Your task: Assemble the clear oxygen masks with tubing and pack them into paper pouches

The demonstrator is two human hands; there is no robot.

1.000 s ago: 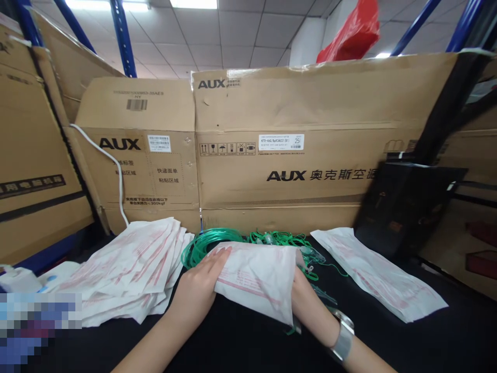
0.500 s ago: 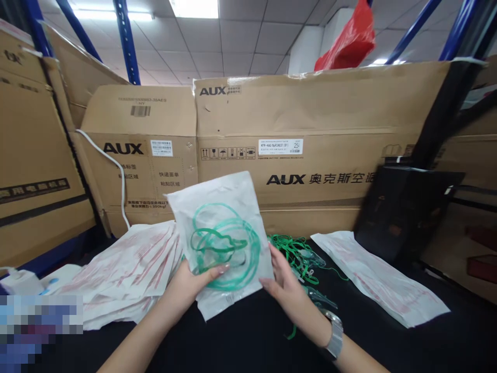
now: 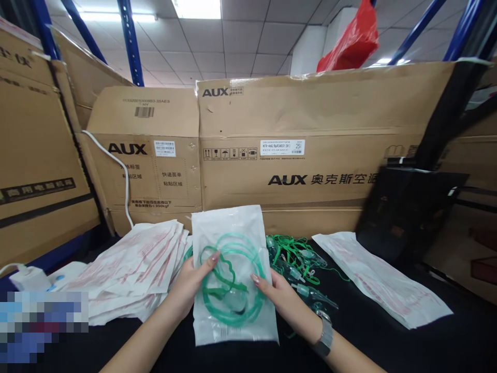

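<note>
I hold a clear-fronted white pouch (image 3: 232,269) upright over the black table (image 3: 388,342), its window facing me. Coiled green tubing with a mask (image 3: 229,282) shows inside it. My left hand (image 3: 193,282) grips the pouch's left edge, thumb on the front. On the other side, my right hand (image 3: 279,295), with a watch on its wrist, grips the right edge, thumb on the front. Loose green tubing and clear masks (image 3: 297,261) lie just behind my right hand.
A fanned stack of white pouches with red print (image 3: 132,269) lies at the left. More such pouches (image 3: 380,282) lie at the right. Large cardboard AUX boxes (image 3: 310,150) wall the back. A black panel (image 3: 407,212) leans at the right. A white charger (image 3: 29,277) sits far left.
A second ago the pouch lay print side up under both hands. I lifted and flipped it to show the clear side, then lowered and straightened it upright.
</note>
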